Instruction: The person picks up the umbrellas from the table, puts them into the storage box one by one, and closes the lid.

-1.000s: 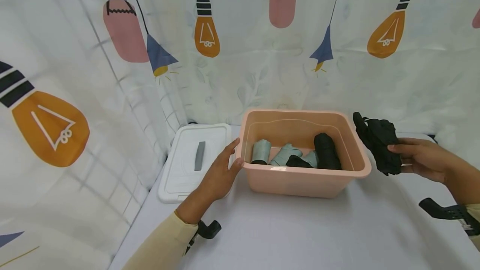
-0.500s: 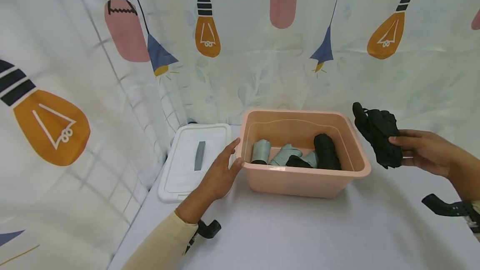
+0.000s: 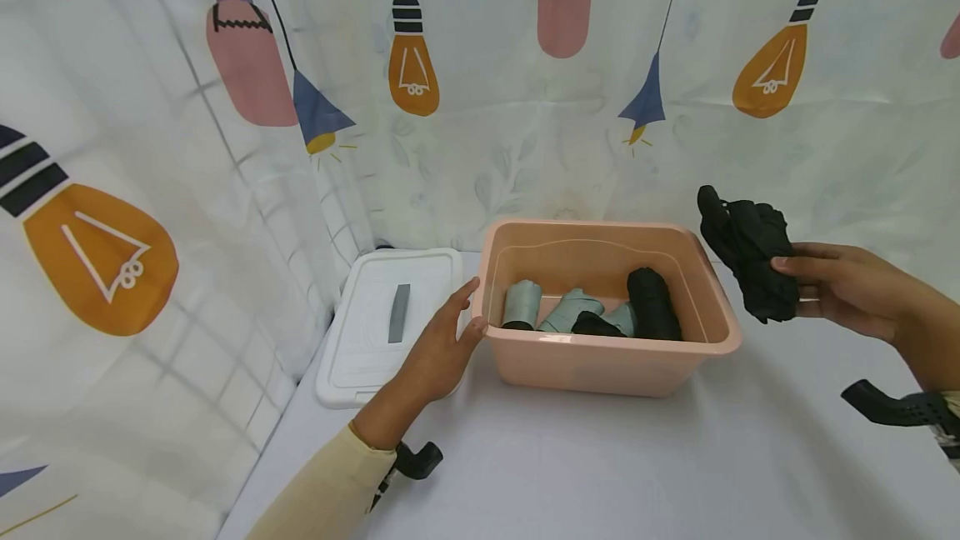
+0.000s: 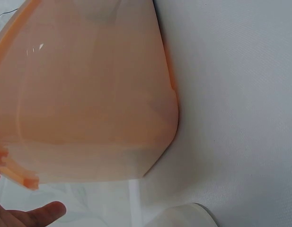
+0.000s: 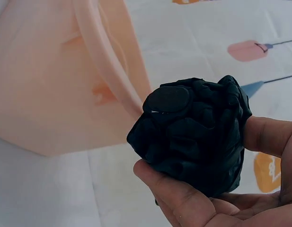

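My right hand (image 3: 851,290) holds a black folded umbrella (image 3: 750,252) between thumb and fingers, raised beside the right end of a peach plastic tub (image 3: 592,369). The right wrist view shows the umbrella's (image 5: 193,137) bunched folds and a rounded flat end piece. My left hand (image 3: 438,344) touches the tub's left rim with fairly straight fingers. In the left wrist view, its thumb (image 4: 44,213) sticks out below the tub's corner. Inside the tub lie a grey-green roll (image 3: 522,302), a crumpled grey-green bundle (image 3: 573,308) and a black roll (image 3: 652,304), partly hidden by the front wall.
A white lid (image 3: 360,357) with a grey handle (image 3: 399,312) lies on the table left of the tub. The table (image 3: 600,465) has a white cover. A curtain (image 3: 495,132) printed with lamps hangs behind and to the left.
My right hand has lifted the umbrella higher beside the tub. My left hand and the tub have stayed in place.
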A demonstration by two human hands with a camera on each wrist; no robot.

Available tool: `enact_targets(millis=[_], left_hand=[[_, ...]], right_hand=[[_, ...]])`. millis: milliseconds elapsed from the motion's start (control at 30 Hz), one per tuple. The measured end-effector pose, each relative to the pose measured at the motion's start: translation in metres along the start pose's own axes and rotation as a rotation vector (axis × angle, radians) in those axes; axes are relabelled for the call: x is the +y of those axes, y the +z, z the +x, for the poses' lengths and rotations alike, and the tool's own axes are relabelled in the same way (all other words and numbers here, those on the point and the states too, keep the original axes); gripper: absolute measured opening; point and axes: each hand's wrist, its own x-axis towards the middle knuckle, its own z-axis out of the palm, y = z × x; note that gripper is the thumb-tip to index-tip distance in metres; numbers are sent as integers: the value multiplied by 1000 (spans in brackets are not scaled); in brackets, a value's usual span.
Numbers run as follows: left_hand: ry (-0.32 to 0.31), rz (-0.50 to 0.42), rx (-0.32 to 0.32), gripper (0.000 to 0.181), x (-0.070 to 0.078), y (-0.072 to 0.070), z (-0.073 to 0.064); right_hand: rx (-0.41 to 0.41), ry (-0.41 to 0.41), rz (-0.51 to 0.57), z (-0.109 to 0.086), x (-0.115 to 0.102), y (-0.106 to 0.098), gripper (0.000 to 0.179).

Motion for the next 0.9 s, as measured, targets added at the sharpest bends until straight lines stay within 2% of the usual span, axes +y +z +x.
enact_targets(millis=[267,500,900], left_hand=[[-6,-6,0,61,1,0,-1],[-11,-5,4,60,1,-1,-1],[-5,-5,7,61,0,0,-1]], right_hand=[[-37,-37,60,1,-10,10,71],[-44,-32,6,2,-23,27,73],[-67,-30,61,7,-38,56,75]])
